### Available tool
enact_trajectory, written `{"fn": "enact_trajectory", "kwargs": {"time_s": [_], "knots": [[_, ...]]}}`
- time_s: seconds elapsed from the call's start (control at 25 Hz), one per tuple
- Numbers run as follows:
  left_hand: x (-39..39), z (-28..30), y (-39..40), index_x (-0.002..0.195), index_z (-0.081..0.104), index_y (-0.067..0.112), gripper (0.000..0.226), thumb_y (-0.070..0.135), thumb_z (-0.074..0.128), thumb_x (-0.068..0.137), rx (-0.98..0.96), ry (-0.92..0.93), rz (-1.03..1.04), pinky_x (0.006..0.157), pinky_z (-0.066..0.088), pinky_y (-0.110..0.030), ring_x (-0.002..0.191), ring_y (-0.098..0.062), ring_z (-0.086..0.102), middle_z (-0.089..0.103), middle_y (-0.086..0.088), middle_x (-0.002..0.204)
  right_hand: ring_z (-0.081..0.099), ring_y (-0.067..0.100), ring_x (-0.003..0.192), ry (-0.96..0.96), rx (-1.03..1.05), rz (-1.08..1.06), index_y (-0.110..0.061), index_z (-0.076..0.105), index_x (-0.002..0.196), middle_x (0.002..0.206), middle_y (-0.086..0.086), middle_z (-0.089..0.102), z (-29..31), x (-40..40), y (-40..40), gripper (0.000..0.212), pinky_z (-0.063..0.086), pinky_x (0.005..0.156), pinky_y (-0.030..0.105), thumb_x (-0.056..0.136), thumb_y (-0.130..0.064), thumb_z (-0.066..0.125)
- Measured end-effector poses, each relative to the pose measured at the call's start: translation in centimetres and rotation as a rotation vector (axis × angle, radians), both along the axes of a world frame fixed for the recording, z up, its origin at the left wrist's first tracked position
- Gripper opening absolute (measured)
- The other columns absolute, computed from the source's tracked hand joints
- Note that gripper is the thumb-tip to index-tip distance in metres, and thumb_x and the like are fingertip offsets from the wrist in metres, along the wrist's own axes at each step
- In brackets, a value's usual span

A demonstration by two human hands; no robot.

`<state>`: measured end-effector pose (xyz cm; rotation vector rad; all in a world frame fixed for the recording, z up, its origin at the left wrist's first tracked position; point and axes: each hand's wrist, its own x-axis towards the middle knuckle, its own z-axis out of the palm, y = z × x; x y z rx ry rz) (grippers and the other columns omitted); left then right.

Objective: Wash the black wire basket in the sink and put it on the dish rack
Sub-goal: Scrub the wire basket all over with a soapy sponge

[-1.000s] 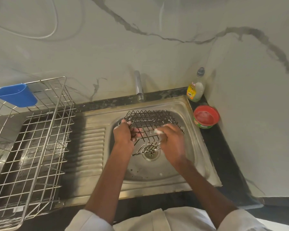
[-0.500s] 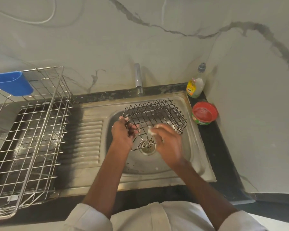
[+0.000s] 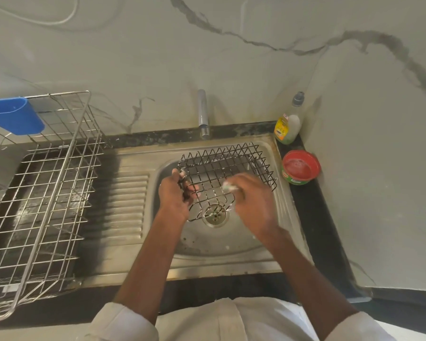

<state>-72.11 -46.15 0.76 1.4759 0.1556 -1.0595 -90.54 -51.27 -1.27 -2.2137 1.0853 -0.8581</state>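
Observation:
The black wire basket (image 3: pixel 231 166) lies tilted in the steel sink (image 3: pixel 231 242), over the drain. My left hand (image 3: pixel 174 198) grips its left rim, fingers curled through the wires. My right hand (image 3: pixel 252 200) is blurred and holds a small pale scrubber (image 3: pixel 228 187) against the basket's near side. The metal dish rack (image 3: pixel 47 193) stands on the counter at the left, apart from both hands.
A blue cup (image 3: pixel 15 116) hangs on the rack's far corner. The tap (image 3: pixel 203 114) rises behind the sink. A dish soap bottle (image 3: pixel 289 124) and a red tub of cleaning paste (image 3: pixel 300 167) stand at the right. The ribbed drainboard (image 3: pixel 126 205) lies between sink and rack.
The basket has tipped, its rim spikes now pointing up and away. My right hand has shifted across the basket's near side with the scrubber. The left hand keeps its hold.

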Motion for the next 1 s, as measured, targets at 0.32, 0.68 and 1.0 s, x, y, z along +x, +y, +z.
{"fn": "enact_trajectory", "kwargs": {"time_s": [0.32, 0.68, 1.0], "knots": [[-0.2, -0.1, -0.4, 0.075, 0.060, 0.024, 0.039, 0.034, 0.051, 0.112, 0.007, -0.017, -0.011, 0.040, 0.037, -0.023, 0.055, -0.014, 0.049, 0.053, 0.005, 0.060, 0.069, 0.025, 0.087, 0.250, 0.075, -0.417, -0.017, 0.077, 0.103, 0.099, 0.006, 0.073, 0.4, -1.9, -3.6, 0.017, 0.049, 0.070, 0.028, 0.087, -0.013, 0.070], [0.2, 0.4, -0.2, 0.074, 0.056, 0.024, 0.042, 0.037, 0.049, 0.113, -0.009, -0.029, -0.018, 0.039, 0.037, -0.021, 0.047, -0.012, 0.048, 0.050, 0.006, 0.058, 0.072, 0.022, 0.098, 0.149, -0.001, -0.199, -0.011, 0.076, 0.117, 0.112, 0.009, 0.075, 0.2, -3.1, -3.9, 0.042, 0.056, 0.089, 0.029, 0.084, 0.011, 0.066], [-0.2, 0.2, -0.3, 0.075, 0.058, 0.026, 0.039, 0.034, 0.050, 0.113, -0.022, -0.027, -0.012, 0.041, 0.037, -0.022, 0.054, -0.013, 0.047, 0.051, 0.008, 0.057, 0.064, 0.027, 0.103, 0.310, 0.066, -0.458, -0.011, 0.074, 0.122, 0.111, 0.012, 0.071, 0.1, -3.8, -7.2, 0.038, 0.034, 0.079, 0.024, 0.087, 0.001, 0.070]]}}
